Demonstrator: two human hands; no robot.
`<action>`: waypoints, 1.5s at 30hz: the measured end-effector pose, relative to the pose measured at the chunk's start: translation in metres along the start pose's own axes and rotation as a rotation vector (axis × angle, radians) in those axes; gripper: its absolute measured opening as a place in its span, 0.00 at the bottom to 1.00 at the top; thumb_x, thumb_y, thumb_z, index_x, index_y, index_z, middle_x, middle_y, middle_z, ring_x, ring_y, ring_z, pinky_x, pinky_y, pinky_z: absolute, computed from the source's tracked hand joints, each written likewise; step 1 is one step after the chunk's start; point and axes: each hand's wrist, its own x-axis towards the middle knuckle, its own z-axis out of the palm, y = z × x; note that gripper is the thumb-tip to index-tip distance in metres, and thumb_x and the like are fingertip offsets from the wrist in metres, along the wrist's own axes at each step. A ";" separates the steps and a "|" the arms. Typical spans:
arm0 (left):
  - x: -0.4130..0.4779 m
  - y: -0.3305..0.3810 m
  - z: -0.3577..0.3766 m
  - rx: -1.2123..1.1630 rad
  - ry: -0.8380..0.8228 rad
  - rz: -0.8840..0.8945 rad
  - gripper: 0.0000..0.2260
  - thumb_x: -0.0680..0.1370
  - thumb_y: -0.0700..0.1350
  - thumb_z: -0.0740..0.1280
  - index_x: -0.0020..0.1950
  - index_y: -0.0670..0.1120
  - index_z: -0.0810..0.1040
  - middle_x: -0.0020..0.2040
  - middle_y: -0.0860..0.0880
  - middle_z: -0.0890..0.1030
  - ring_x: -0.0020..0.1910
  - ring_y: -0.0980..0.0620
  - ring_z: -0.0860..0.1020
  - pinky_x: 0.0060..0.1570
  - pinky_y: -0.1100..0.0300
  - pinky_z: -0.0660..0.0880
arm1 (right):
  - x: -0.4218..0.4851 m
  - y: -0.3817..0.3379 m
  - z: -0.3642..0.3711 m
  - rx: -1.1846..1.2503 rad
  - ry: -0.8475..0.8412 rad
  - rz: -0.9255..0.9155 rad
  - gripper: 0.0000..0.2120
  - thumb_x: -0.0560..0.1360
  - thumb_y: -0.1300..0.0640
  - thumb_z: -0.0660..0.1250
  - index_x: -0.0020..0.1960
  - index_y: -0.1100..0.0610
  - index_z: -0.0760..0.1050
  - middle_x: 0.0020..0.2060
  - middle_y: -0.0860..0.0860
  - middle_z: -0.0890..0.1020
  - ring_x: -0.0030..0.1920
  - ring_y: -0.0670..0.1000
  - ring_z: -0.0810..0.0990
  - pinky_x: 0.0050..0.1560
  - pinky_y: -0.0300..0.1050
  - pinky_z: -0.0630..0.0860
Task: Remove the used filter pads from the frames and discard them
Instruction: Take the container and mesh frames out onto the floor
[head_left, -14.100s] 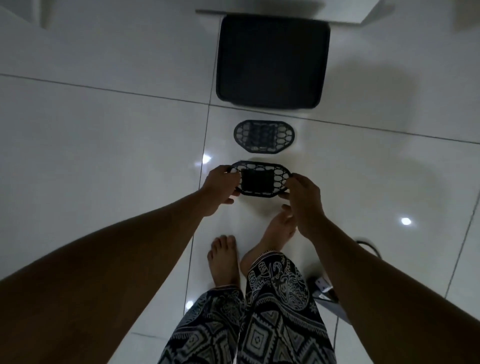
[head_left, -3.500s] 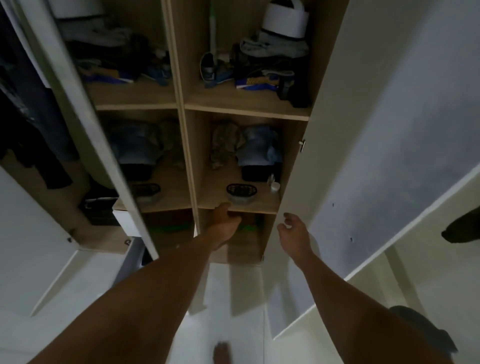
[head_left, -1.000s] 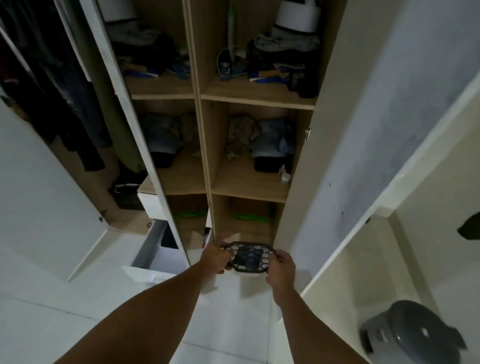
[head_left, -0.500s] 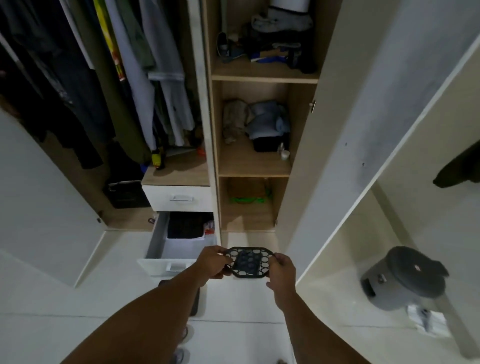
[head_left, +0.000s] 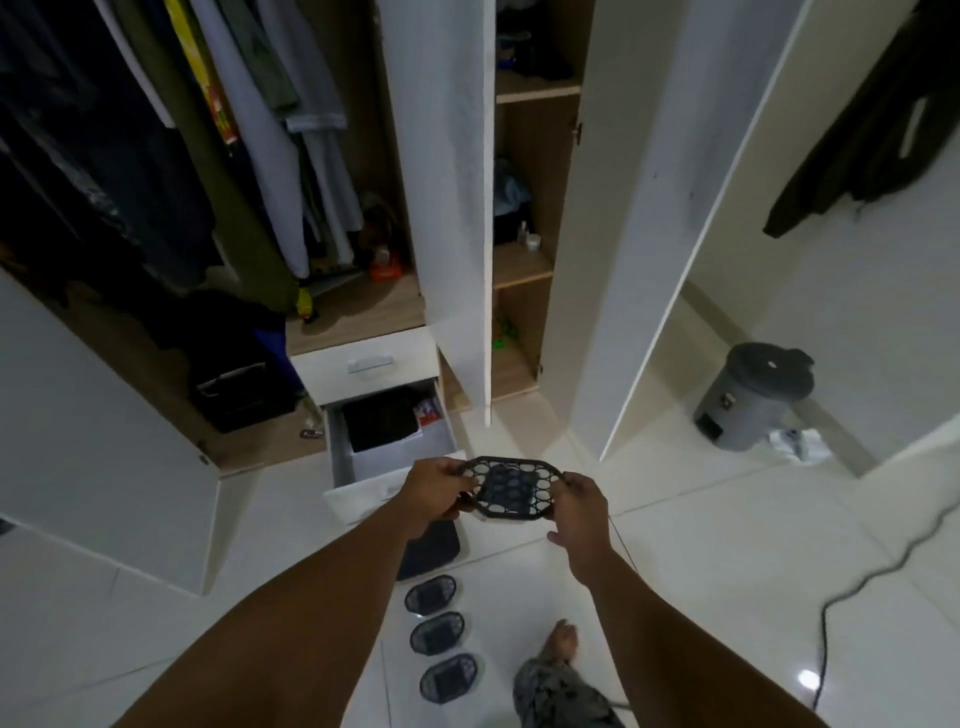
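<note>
Open wardrobe (head_left: 457, 156) with hanging clothes (head_left: 156, 130), pulled-out drawer (head_left: 384, 457), grey pedal bin (head_left: 748, 395), black cable (head_left: 852, 582)

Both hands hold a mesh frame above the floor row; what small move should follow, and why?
Probably pry the dark pad out: the frame is gripped at its ends by the left hand and right hand, pad inside, and the bin stands to the right.

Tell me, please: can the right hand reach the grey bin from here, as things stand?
Probably not yet. The right hand and left hand both hold the filter frame, and the grey bin stands well off to the right, lid down. The floor between looks free.
</note>
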 end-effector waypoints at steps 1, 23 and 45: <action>-0.004 -0.003 0.000 0.021 -0.009 0.004 0.07 0.77 0.39 0.70 0.55 0.45 0.82 0.45 0.43 0.85 0.41 0.46 0.85 0.49 0.49 0.81 | -0.008 0.003 -0.003 0.009 0.010 -0.002 0.06 0.76 0.60 0.63 0.52 0.52 0.74 0.45 0.55 0.82 0.40 0.53 0.78 0.38 0.48 0.75; -0.099 -0.160 0.062 0.190 -0.209 -0.190 0.09 0.77 0.35 0.69 0.56 0.42 0.80 0.47 0.40 0.85 0.33 0.50 0.82 0.33 0.57 0.76 | -0.101 0.197 -0.073 0.055 0.131 0.183 0.12 0.71 0.51 0.66 0.54 0.50 0.77 0.50 0.50 0.83 0.51 0.53 0.82 0.54 0.56 0.79; 0.048 -0.540 0.066 -0.032 -0.132 -0.423 0.12 0.77 0.36 0.70 0.59 0.44 0.78 0.51 0.45 0.85 0.41 0.46 0.86 0.40 0.55 0.80 | 0.000 0.526 0.046 -0.113 0.152 0.262 0.19 0.78 0.62 0.61 0.68 0.56 0.74 0.58 0.52 0.80 0.55 0.50 0.78 0.64 0.59 0.75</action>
